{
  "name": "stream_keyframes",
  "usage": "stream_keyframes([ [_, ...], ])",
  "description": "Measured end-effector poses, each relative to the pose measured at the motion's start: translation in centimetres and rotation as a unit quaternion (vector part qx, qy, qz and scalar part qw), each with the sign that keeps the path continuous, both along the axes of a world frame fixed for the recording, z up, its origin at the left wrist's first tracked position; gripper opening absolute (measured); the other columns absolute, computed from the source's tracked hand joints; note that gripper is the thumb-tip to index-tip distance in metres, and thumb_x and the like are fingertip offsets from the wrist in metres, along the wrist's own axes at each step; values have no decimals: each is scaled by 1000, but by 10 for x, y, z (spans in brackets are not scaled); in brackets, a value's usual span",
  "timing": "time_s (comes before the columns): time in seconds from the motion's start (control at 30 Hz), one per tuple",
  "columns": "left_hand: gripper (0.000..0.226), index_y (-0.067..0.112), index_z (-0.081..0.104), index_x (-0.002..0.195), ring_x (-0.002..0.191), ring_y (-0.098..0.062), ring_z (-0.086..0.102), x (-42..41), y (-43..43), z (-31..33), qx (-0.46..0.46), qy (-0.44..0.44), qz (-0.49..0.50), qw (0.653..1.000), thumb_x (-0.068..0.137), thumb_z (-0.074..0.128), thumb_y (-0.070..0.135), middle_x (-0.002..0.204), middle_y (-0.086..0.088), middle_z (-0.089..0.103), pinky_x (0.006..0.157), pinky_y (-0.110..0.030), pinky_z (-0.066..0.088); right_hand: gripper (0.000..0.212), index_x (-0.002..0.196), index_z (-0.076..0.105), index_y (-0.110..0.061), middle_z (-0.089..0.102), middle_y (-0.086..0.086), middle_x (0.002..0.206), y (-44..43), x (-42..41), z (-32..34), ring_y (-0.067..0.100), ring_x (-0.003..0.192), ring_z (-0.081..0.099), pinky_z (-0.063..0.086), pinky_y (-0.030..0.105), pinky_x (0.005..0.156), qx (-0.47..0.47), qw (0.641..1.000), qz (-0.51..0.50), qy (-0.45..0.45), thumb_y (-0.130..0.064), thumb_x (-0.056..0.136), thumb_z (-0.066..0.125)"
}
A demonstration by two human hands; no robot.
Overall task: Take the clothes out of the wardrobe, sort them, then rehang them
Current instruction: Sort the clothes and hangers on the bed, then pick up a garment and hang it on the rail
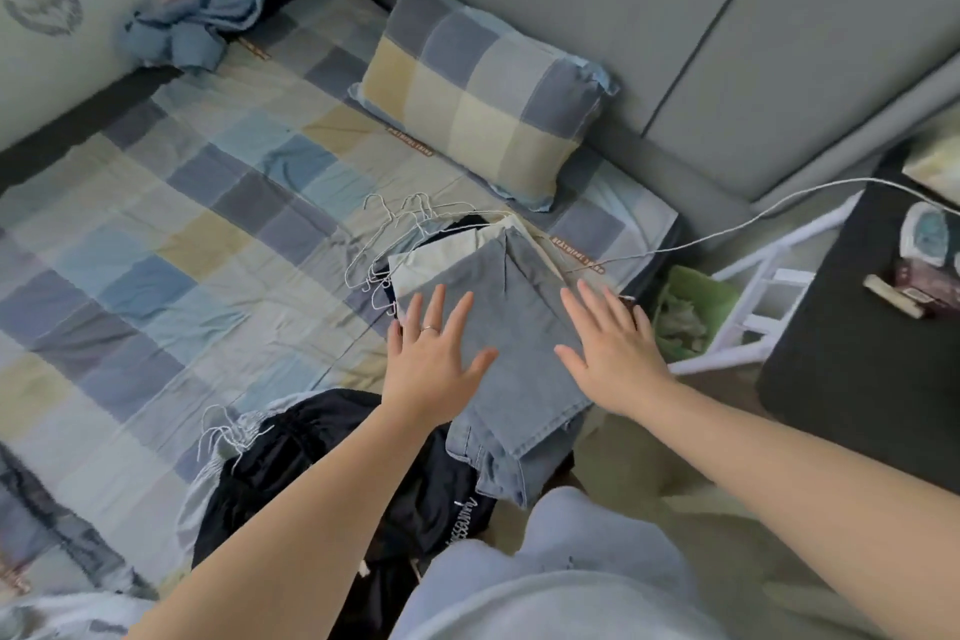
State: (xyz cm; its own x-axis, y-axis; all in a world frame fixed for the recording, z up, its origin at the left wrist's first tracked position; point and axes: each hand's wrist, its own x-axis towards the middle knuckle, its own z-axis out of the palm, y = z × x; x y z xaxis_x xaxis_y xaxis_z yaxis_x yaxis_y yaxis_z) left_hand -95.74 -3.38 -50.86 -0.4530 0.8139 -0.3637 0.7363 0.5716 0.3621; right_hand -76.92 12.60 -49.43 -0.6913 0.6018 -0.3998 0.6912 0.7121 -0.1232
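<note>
A person's left hand and right hand are spread flat, fingers straight and gripping nothing, over folded light-blue denim jeans. The jeans top a stack at the edge of a checked blue-and-yellow bedsheet. Whether the palms press the denim cannot be told. A cream garment and something dark beneath are mostly hidden, with thin white wire hangers poking out beside them. A crumpled black garment lies partly under the left forearm, its printed lettering unreadable.
</note>
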Motion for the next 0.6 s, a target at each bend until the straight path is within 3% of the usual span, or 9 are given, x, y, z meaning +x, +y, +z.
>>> stream_keyframes([
  [0.27,76,44,-2,156,153,-21,-15,40,25,43,67,28,-157,985,90,18,77,167,7,-7,123,-50,-5,67,154,-7,-33,-10,-10,163,-28,91,61,18,150,-8,6,48,120,46,991,-114,42,-55,99,26],
  [0.6,72,46,2,155,153,-20,-15,163,88,89,144,18,-352,925,92,23,73,168,7,-5,123,-49,-6,67,155,-2,-33,-5,-9,164,-61,221,114,19,150,-5,7,47,120,118,949,-287,50,-51,100,31],
])
